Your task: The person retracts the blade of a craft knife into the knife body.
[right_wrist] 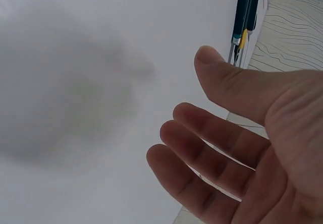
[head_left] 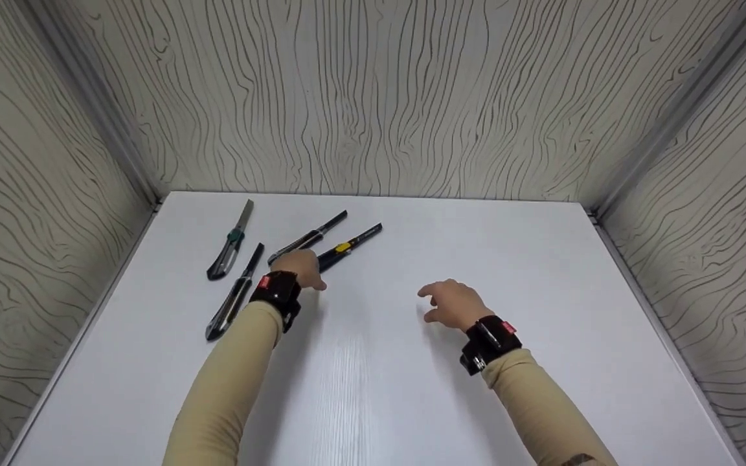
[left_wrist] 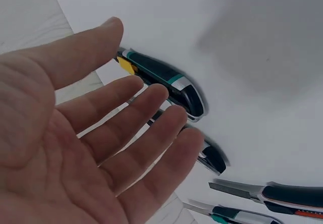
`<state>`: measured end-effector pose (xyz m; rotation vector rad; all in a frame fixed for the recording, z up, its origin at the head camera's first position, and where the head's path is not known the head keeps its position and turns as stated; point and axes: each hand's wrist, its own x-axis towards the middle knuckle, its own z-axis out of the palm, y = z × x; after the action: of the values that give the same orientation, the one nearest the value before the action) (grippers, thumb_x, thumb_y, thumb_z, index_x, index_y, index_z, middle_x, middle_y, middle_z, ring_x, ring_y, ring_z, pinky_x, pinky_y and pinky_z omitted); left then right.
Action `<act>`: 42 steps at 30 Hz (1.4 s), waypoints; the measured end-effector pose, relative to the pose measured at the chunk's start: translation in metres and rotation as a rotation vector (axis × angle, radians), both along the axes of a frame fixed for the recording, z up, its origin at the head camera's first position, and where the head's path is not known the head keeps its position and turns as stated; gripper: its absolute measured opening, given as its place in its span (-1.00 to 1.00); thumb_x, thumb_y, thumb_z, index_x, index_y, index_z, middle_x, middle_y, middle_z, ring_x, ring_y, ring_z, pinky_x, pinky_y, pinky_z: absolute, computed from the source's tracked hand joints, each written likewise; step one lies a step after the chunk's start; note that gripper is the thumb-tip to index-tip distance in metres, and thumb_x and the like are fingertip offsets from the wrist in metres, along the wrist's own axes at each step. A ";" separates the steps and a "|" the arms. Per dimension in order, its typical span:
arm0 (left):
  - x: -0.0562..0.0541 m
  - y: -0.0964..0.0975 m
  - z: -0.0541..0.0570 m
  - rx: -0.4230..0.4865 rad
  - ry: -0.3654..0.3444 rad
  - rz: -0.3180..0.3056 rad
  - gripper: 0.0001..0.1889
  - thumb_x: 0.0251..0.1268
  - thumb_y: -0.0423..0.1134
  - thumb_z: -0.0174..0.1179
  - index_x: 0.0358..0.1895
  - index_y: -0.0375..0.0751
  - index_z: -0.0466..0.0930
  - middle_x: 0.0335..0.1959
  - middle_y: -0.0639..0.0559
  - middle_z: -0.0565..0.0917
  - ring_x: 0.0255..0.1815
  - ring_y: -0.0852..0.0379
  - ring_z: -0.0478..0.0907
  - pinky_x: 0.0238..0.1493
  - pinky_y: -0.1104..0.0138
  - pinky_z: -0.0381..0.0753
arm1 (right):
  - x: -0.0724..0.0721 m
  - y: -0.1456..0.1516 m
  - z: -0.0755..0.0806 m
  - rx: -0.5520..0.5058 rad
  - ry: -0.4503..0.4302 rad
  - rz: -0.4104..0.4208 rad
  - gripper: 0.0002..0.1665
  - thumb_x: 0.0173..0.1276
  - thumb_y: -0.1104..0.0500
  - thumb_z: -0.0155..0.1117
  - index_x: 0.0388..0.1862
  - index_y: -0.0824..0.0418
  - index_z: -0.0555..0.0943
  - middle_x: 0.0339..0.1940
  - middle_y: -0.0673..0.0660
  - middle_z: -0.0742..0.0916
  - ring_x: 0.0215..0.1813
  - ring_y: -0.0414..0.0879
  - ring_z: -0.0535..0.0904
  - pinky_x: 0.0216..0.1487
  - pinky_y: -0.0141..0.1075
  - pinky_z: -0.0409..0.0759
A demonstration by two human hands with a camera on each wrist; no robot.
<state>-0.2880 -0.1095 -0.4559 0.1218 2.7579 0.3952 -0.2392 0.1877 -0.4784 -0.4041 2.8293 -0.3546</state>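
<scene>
Several utility knives lie on the white table, left of centre. My left hand (head_left: 298,264) hovers over the handle ends of two of them with nothing in its grasp. Closest to it are the utility knife with a yellow slider (head_left: 344,248) and a dark utility knife (head_left: 308,240). In the left wrist view, the fingers are spread and overlap the yellow-slider knife's green-and-black handle (left_wrist: 159,72). My right hand (head_left: 456,304), fingers loosely bent and holding nothing, is above the table on the right, away from the knives.
Farther left lie a utility knife with a green slider (head_left: 236,236) and another dark utility knife (head_left: 236,301), the latter beside my left wrist. Wood-patterned panels (head_left: 360,97) stand behind the table (head_left: 509,239) and along both sides.
</scene>
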 end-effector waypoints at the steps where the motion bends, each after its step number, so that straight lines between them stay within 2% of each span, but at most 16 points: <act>1: -0.003 0.000 0.000 -0.003 -0.007 0.011 -0.60 0.06 -0.04 0.43 -0.16 -0.31 0.70 -0.11 -0.16 0.74 -0.12 -0.10 0.65 -0.05 0.06 0.66 | -0.001 -0.003 -0.001 -0.007 -0.005 -0.003 -0.48 0.15 0.16 0.48 0.13 0.14 0.63 -0.13 0.16 0.77 -0.03 0.08 0.65 -0.01 -0.02 0.63; 4: -0.011 -0.001 -0.002 -0.024 -0.032 0.038 -0.52 0.08 -0.03 0.42 -0.03 -0.33 0.66 -0.01 -0.21 0.70 -0.03 -0.13 0.62 0.02 0.03 0.64 | -0.003 -0.012 -0.004 -0.011 -0.011 0.006 -0.47 0.14 0.16 0.48 0.13 0.14 0.63 -0.16 0.14 0.76 -0.04 0.06 0.64 -0.03 -0.03 0.62; 7: -0.019 -0.003 -0.004 -0.036 -0.028 0.058 -0.51 0.08 -0.07 0.40 0.02 -0.35 0.64 0.03 -0.24 0.68 -0.01 -0.16 0.62 0.02 0.01 0.64 | -0.005 -0.019 -0.006 -0.006 -0.019 0.016 -0.48 0.14 0.16 0.48 0.12 0.13 0.64 -0.15 0.13 0.76 -0.04 0.05 0.63 -0.03 -0.04 0.62; 14: -0.034 -0.010 -0.016 -0.044 0.064 0.106 -0.72 0.04 -0.20 0.37 -0.21 -0.31 0.71 -0.21 -0.19 0.74 -0.30 -0.04 0.62 -0.28 0.13 0.68 | -0.011 -0.033 -0.003 -0.019 -0.036 0.022 -0.48 0.15 0.17 0.47 0.14 0.11 0.63 -0.11 0.14 0.76 0.01 0.06 0.62 0.04 -0.02 0.60; 21: -0.042 -0.013 -0.025 -0.044 0.063 0.138 -0.70 0.00 -0.22 0.40 -0.19 -0.31 0.72 -0.15 -0.24 0.74 -0.18 -0.12 0.68 -0.24 0.09 0.70 | -0.014 -0.045 -0.001 -0.029 -0.038 0.059 -0.47 0.15 0.17 0.47 0.14 0.12 0.63 -0.13 0.14 0.75 0.00 0.05 0.61 0.02 -0.04 0.60; 28: -0.052 -0.010 -0.043 -0.073 0.047 0.152 -0.72 0.11 -0.22 0.28 -0.15 -0.34 0.68 -0.15 -0.26 0.72 -0.21 -0.09 0.65 -0.31 0.10 0.66 | -0.018 -0.045 -0.004 -0.030 -0.038 0.077 -0.47 0.15 0.16 0.47 0.14 0.12 0.62 -0.13 0.15 0.76 0.01 0.06 0.61 0.02 -0.02 0.59; 33: -0.055 -0.005 -0.054 -0.080 0.091 0.161 -0.70 0.21 -0.28 0.17 -0.06 -0.40 0.63 -0.10 -0.29 0.66 -0.22 -0.09 0.60 -0.32 0.08 0.61 | -0.021 -0.042 -0.006 -0.029 -0.037 0.060 -0.47 0.15 0.15 0.47 0.14 0.12 0.62 -0.13 0.15 0.76 0.02 0.07 0.61 0.03 -0.02 0.60; 38: -0.056 -0.002 -0.053 -0.086 0.127 0.169 -0.71 0.23 -0.30 0.16 -0.04 -0.40 0.63 -0.08 -0.28 0.64 -0.20 -0.07 0.57 -0.33 0.09 0.58 | -0.024 -0.040 -0.007 -0.026 -0.035 0.052 -0.47 0.16 0.13 0.47 0.14 0.13 0.62 -0.13 0.14 0.77 0.01 0.07 0.62 0.01 -0.01 0.61; 42: -0.056 -0.005 -0.049 -0.076 0.137 0.152 -0.68 0.23 -0.30 0.15 -0.01 -0.42 0.62 -0.05 -0.33 0.62 -0.04 -0.23 0.60 -0.15 -0.05 0.66 | -0.025 -0.038 -0.006 -0.032 -0.036 0.044 -0.47 0.16 0.14 0.47 0.14 0.14 0.62 -0.14 0.15 0.76 -0.01 0.06 0.62 0.00 -0.02 0.60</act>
<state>-0.3440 -0.1146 -0.5047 -0.0842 2.9230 0.3317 -0.2637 0.1494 -0.4849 -0.4611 2.7778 -0.3943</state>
